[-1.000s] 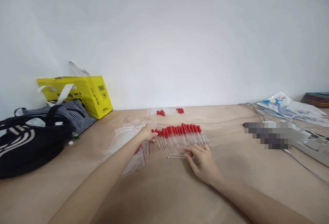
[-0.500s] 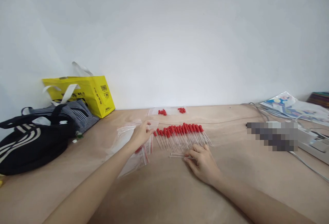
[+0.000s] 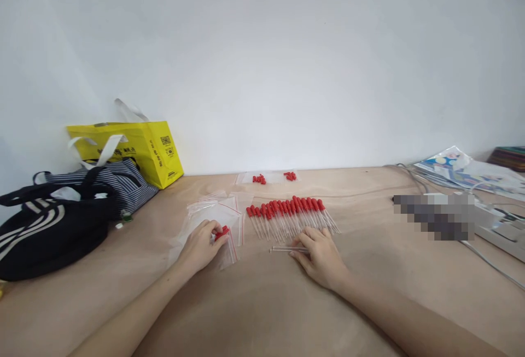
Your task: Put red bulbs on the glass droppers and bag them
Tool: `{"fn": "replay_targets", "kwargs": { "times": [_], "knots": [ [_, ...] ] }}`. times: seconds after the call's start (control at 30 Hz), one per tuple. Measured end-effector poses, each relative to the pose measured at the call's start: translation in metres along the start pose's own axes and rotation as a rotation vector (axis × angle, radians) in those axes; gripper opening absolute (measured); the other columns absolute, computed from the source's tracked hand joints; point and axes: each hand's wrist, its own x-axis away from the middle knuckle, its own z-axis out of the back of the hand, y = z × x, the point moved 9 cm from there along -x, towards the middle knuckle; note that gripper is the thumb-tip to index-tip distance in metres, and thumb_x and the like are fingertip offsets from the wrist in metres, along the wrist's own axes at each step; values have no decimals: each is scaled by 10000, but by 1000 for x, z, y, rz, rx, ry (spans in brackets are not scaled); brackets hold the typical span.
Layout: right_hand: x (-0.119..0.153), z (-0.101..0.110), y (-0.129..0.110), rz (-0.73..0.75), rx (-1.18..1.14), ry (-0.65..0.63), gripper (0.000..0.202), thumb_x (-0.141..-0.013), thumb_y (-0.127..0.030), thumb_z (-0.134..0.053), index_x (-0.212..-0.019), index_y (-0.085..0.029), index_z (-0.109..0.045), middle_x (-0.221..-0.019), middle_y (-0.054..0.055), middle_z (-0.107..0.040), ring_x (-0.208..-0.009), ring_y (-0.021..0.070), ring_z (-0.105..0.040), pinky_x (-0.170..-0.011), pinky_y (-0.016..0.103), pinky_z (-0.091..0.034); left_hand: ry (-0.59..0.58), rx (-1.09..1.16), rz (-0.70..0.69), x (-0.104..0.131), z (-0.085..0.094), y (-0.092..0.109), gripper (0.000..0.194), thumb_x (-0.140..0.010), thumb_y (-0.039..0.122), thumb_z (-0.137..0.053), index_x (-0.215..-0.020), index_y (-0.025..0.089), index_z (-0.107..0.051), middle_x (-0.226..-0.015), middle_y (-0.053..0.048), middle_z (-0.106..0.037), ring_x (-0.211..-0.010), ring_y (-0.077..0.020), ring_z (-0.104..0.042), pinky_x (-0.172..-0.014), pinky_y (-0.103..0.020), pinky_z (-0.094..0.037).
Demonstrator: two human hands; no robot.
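Red-capped droppers lie in a row on the wooden table under a white wall. The left hand has pulled back, fingers now closed on a red cap; the right hand still pinches a glass tube.

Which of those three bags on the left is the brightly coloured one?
The yellow bag, standing against the wall farthest back. The striped bag and the black bag before it are dark.

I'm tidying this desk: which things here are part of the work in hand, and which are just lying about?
In use: left hand, red bulb, clear bags, right hand, bare glass tube, row of droppers.
Lying about: yellow bag, black bag, papers.
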Motion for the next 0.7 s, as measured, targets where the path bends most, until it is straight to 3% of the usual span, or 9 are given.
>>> {"fn": "replay_targets", "kwargs": {
  "times": [0.2, 0.4, 0.57, 0.7],
  "knots": [
    [-1, -2, -2, 7, 4, -28, 72, -784, -244, -515, -752, -205, -566, -765, 3, -554, -739, 147, -479, -647, 281, -233, -17, -67, 60, 0, -6, 1, 129, -757, 281, -463, -745, 166, -519, -777, -41, -549, -724, -179, -543, -654, -273, -410],
    [-3, -5, -1, 14, 12, -60, 78, -784, -244, -517, -740, -200, -562, -761, 10, -553, -752, 157, -469, -640, 286, -232, 34, -145, -29, 3, -6, 11, 164, -795, 222, -397, -701, 164, -519, -777, -62, -532, -752, -206, -521, -683, -317, -405],
    [-4, -8, 0, 2, 20, -75, 60, -767, -231, -537, -719, -197, -545, -758, 11, -552, -756, 166, -461, -635, 287, -239, 181, -52, -234, 13, 5, 43, 160, -812, 224, -371, -718, 175, -490, -769, -61, -524, -759, -211, -482, -704, -340, -396],
    [-2, -5, 1, -1, 16, -19, 84, -798, -211, -479, -724, -191, -515, -763, 16, -550, -745, 165, -458, -648, 291, -250, 96, 157, -314, 22, -3, 75, 130, -821, 220, -363, -773, 185, -479, -769, -39, -540, -739, -186, -497, -674, -315, -407]
  ]
}}
